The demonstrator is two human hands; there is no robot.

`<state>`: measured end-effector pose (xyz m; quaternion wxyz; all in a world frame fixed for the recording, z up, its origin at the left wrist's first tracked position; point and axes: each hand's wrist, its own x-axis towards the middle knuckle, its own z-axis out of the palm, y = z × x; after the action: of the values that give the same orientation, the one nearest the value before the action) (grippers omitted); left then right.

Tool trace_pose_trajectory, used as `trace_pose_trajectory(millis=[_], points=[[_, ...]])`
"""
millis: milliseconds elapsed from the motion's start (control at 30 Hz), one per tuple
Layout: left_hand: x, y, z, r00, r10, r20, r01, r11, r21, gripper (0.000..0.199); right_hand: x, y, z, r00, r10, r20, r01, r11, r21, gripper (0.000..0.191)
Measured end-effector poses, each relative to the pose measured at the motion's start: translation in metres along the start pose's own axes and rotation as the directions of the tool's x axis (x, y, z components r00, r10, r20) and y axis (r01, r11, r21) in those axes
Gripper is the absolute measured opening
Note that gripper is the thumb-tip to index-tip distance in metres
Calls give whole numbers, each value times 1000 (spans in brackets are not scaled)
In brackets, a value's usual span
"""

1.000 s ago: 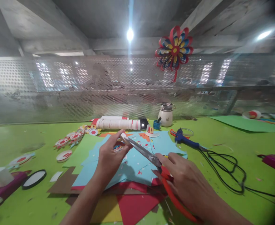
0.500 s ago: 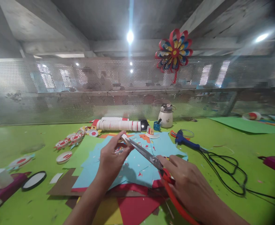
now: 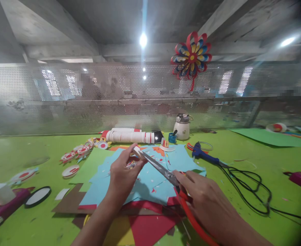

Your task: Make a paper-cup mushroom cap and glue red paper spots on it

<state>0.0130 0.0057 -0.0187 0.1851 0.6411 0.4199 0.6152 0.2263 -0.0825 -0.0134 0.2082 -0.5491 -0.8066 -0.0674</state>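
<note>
My left hand (image 3: 121,174) pinches a small white piece of paper or card (image 3: 137,151) with a bit of red at its end, between thumb and fingers. My right hand (image 3: 204,196) is wrapped round the red-orange handles of a pair of scissors (image 3: 163,168). The blades slant up to the left, and their tips meet the white piece; whether they are cutting into it cannot be made out. Below both hands lie light blue paper sheets (image 3: 147,194) scattered with small scraps.
A blue glue gun (image 3: 204,153) with a looped black cord lies at right. Behind the sheets are a white paper-cup roll (image 3: 130,136), a blue jar (image 3: 172,137) and a white bottle (image 3: 181,128). Red-and-white paper discs (image 3: 70,171) lie at left. A paper flower (image 3: 192,58) hangs above.
Both hands, the white piece and the scissors keep nearly the same places. The whole view has shifted very slightly.
</note>
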Motion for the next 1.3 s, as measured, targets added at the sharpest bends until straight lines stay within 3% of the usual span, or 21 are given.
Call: trace_pose_trajectory(millis=[667,833,1000,1200,1300], points=[[2,8,-5,999,32,19,-33,999,20,54,9,7,-14,1000,30,2,-30,999,-10,34],[0,12,-7,996,31,79,-24,995,-95,55,13,9,-15,998,53,-17,-49,986,160,25],[3,14,-11,979,20,205,44,952,-303,53,16,4,-18,998,5,63,-29,919,394,25],[4,20,-11,959,-17,281,157,862,-482,60,16,0,-21,993,-29,112,-28,881,472,17],[4,22,-10,962,-16,272,163,833,-529,50,15,4,-18,993,-44,109,-15,871,491,14]])
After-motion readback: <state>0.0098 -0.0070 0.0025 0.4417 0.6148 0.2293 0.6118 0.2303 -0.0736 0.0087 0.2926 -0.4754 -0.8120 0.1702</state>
